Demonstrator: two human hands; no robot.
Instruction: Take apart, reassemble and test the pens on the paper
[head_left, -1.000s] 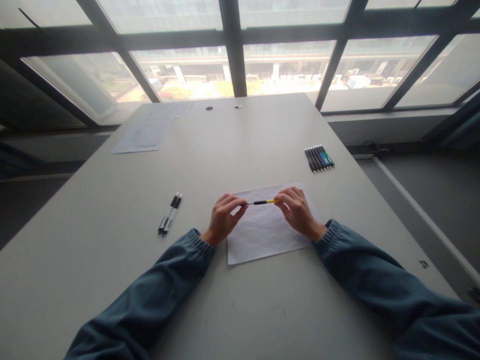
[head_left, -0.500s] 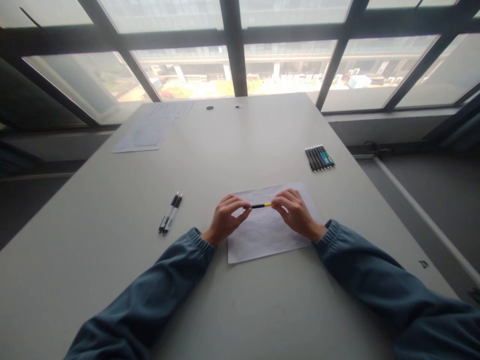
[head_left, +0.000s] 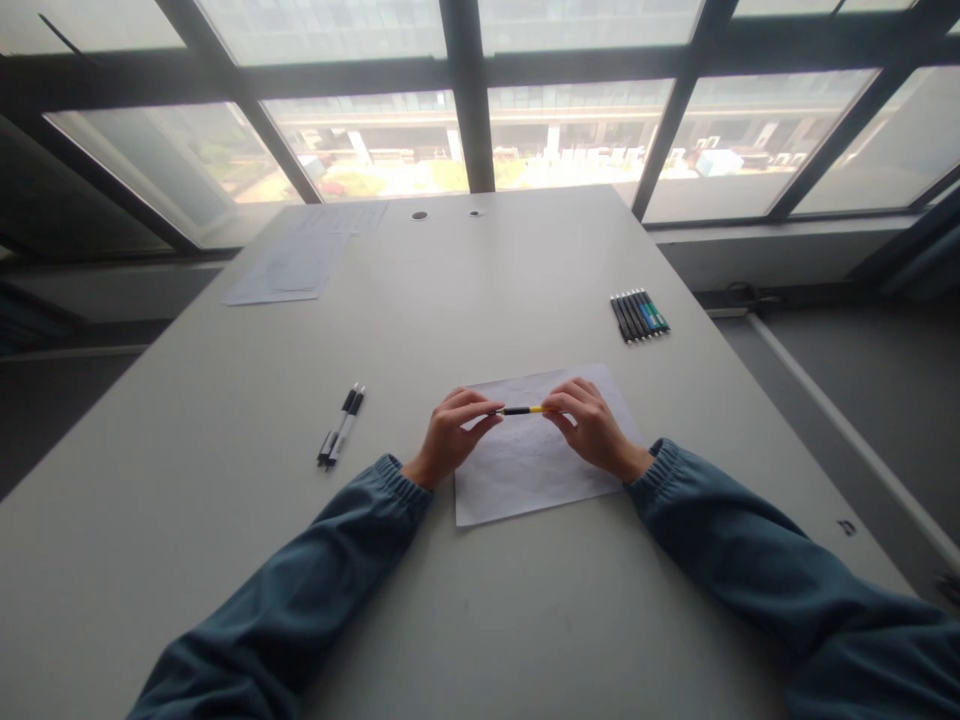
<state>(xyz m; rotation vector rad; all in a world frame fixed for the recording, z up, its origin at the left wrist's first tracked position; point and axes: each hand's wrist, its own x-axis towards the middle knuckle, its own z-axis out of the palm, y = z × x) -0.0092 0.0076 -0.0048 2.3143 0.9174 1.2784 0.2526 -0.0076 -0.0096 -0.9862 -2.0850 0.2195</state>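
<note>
I hold a thin black-and-yellow pen (head_left: pixel 523 410) level between both hands, just above a white sheet of paper (head_left: pixel 525 470) on the grey table (head_left: pixel 225 520). My left hand (head_left: pixel 450 435) pinches the black end with its fingertips. The yellow end sits in the fingertips of my right hand (head_left: pixel 592 425). Both wrists are over the sheet's near half, with blue sleeves behind them.
Two black-and-white pens (head_left: pixel 340 428) lie side by side to the left. A row of several dark pens (head_left: pixel 638 315) lies at the right, near the table edge. Loose papers (head_left: pixel 296 262) rest at the far left corner. Windows run behind the table.
My hands have drawn closer together, so less of the pen shows between them. They also dropped slightly toward the paper. Nothing else on the table moved.
</note>
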